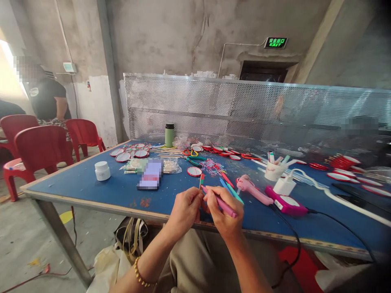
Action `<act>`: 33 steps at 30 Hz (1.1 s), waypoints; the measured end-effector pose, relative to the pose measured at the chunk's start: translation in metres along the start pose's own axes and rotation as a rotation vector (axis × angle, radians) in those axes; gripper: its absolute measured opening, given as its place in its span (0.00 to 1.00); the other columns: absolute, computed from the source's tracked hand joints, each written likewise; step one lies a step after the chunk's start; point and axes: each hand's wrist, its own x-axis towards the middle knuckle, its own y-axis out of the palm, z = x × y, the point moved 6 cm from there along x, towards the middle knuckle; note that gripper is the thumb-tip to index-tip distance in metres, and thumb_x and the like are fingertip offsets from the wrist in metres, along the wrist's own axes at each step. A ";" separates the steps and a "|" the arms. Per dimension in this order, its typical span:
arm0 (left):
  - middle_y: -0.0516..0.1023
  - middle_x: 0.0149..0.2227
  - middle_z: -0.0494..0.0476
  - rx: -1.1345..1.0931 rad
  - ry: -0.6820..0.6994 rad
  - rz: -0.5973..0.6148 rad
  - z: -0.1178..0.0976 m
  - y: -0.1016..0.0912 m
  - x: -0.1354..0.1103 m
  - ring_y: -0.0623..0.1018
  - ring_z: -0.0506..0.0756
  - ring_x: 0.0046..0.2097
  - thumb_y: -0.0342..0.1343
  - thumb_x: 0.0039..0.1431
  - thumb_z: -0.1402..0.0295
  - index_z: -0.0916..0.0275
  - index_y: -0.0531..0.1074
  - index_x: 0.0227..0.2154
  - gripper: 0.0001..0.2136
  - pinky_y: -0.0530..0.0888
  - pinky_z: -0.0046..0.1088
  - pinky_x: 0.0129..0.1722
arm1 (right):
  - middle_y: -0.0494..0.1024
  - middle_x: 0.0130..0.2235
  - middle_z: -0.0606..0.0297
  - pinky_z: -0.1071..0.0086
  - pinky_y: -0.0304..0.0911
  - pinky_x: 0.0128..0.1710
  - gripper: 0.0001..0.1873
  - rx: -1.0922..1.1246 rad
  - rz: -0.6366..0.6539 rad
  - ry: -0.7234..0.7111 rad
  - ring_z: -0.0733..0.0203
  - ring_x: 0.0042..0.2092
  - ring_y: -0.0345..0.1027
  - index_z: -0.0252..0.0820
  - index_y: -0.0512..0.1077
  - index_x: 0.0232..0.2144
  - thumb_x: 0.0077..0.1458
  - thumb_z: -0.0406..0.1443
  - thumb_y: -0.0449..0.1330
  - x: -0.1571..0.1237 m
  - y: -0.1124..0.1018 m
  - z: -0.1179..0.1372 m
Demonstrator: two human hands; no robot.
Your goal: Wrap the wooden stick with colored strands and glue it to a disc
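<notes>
Round-beaded bracelet (138, 275); right fingers (211, 203) hold slim, cylindrical pink pen (225, 206).

The marker (227, 208) looks smooth plastic, the wall (159, 36) rough concrete.

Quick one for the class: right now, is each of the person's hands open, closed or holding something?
Left hand: closed, holding a thin red-and-green-ended stick.
Right hand: closed, holding a pink pen.

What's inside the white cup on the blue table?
Pen-like sticks, some greenish, poke out of the cup. Its wall hides their lower ends and anything at the bottom.
</notes>
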 end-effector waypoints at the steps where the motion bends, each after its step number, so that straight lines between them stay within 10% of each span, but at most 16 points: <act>1: 0.68 0.17 0.46 -0.001 0.001 0.000 0.000 0.000 0.000 0.66 0.46 0.16 0.47 0.64 0.57 0.61 0.66 0.25 0.16 0.60 0.21 0.19 | 0.81 0.29 0.65 0.71 0.73 0.31 0.07 -0.003 0.002 -0.003 0.64 0.29 0.77 0.42 0.73 0.35 0.62 0.31 0.56 0.000 0.000 0.000; 33: 0.73 0.22 0.48 -0.027 -0.005 0.011 0.003 0.000 -0.001 0.69 0.46 0.16 0.47 0.65 0.60 0.62 0.67 0.26 0.14 0.61 0.20 0.18 | 0.80 0.28 0.65 0.72 0.71 0.29 0.06 -0.034 -0.026 0.046 0.63 0.28 0.76 0.41 0.73 0.34 0.62 0.31 0.56 -0.003 -0.002 -0.006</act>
